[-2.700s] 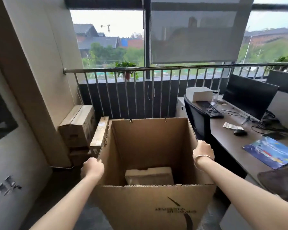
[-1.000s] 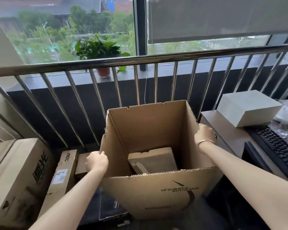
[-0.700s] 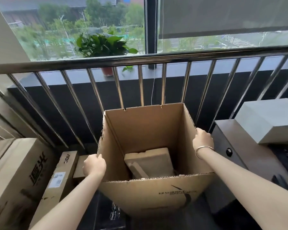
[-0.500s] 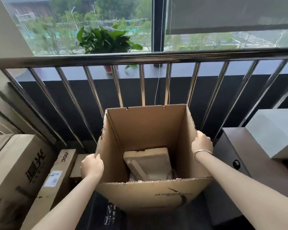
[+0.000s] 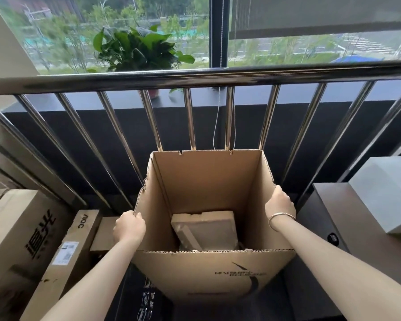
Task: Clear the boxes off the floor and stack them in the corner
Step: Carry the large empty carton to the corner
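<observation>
Open carton carried toward corner stack, not yet set down.
Open carton (image 5: 208,228) hung between both hands; left hand (image 5: 129,228) and right hand (image 5: 279,205) gripped its side rims; stacked boxes (image 5: 21,232) left of left hand; placement remained.

I see the open box (image 5: 208,193) is brown corrugated cardboard, matt, with rough torn edges on top. The piece inside (image 5: 205,229) looks like coarse moulded pulp. The railing (image 5: 195,76) is polished metal, glossy. The long carton (image 5: 63,258) carries a smooth white paper label. On my right wrist, a shiny metal bangle (image 5: 281,215).
</observation>
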`<control>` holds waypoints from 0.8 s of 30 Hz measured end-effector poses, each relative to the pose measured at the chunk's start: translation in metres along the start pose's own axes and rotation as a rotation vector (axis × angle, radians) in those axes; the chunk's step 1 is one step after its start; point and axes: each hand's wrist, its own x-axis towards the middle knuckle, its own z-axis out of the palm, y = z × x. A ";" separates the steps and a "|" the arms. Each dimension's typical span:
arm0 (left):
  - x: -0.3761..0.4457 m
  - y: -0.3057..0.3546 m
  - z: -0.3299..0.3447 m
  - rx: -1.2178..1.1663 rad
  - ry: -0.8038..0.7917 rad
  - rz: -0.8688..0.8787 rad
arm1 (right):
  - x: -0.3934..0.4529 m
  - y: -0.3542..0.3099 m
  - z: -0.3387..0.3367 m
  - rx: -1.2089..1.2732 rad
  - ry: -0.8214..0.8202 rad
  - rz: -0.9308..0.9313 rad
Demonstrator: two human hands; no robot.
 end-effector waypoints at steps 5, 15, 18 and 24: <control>-0.006 -0.001 0.002 0.025 -0.017 0.009 | -0.001 0.003 0.000 0.037 -0.068 -0.015; -0.042 0.028 -0.022 -0.160 -0.055 0.284 | -0.056 -0.028 -0.024 0.014 -0.130 -0.234; -0.057 0.043 -0.026 -0.226 -0.186 0.329 | -0.084 -0.042 -0.033 0.178 -0.198 -0.251; -0.088 0.048 -0.041 -0.350 -0.366 0.448 | -0.154 -0.055 -0.054 0.367 -0.190 -0.202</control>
